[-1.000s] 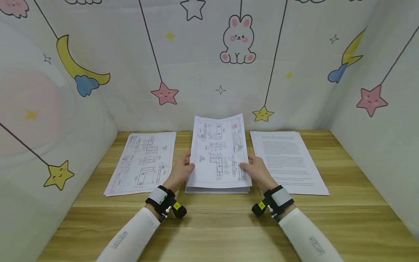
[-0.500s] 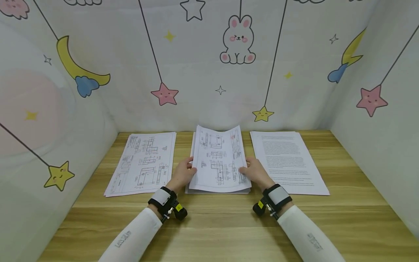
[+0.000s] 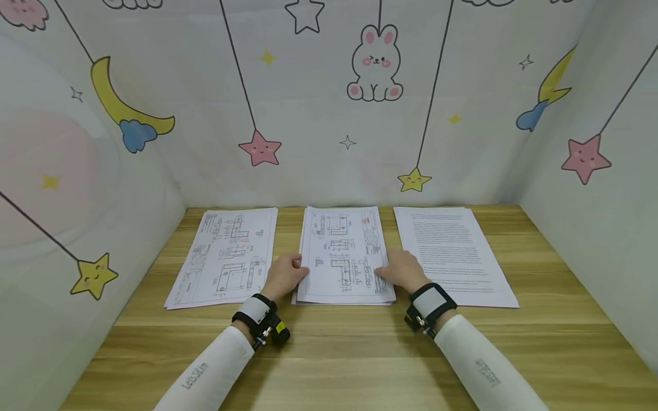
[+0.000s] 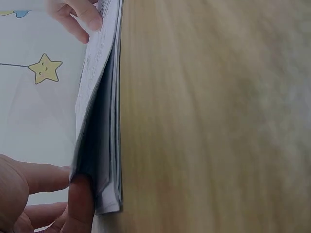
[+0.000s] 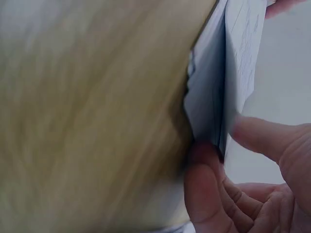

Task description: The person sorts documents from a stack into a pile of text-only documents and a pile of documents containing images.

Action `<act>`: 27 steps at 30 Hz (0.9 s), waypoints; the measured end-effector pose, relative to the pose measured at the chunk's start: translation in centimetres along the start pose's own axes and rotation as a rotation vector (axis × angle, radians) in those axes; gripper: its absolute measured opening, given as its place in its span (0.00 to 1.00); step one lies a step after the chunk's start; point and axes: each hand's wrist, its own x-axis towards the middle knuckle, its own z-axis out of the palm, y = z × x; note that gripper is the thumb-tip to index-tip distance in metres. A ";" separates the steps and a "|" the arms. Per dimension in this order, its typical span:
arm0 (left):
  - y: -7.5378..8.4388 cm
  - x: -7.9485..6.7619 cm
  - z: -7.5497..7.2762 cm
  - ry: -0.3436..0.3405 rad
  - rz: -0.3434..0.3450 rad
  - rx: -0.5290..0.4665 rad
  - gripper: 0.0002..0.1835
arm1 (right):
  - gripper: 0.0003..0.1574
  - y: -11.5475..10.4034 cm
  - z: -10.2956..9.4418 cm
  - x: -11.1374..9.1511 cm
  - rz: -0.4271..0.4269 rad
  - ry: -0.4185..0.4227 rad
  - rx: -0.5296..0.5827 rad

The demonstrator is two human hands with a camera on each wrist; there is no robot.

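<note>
In the head view a white paper sheet (image 3: 329,279) printed with technical drawings lies over the middle stack of papers. My left hand (image 3: 284,276) pinches its left edge near the front corner, thumb on top. On the opposite edge my right hand (image 3: 406,270) pinches it the same way. The left wrist view shows the sheet (image 4: 92,87) raised from the stack (image 4: 115,116) beneath, with a finger (image 4: 80,201) under it. From the right wrist, the thumb (image 5: 260,138) presses the sheet's upper face and a gap separates it from the papers below.
To the left lies another stack of drawing papers (image 3: 233,242). On the right is a stack of text pages (image 3: 447,245), partly behind my right hand. All rest on the wood-grain table (image 3: 344,354), whose far edge meets a white cartoon-printed curtain (image 3: 303,103).
The held sheet has come down from a raised, bowed position and now lies nearly flat over the middle stack. Both hands lowered with it, still gripping its sides.
</note>
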 end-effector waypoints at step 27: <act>-5.5 -1.6 -11.0 0.187 0.004 0.123 0.24 | 0.24 -8.9 1.1 -0.9 -0.164 0.099 0.493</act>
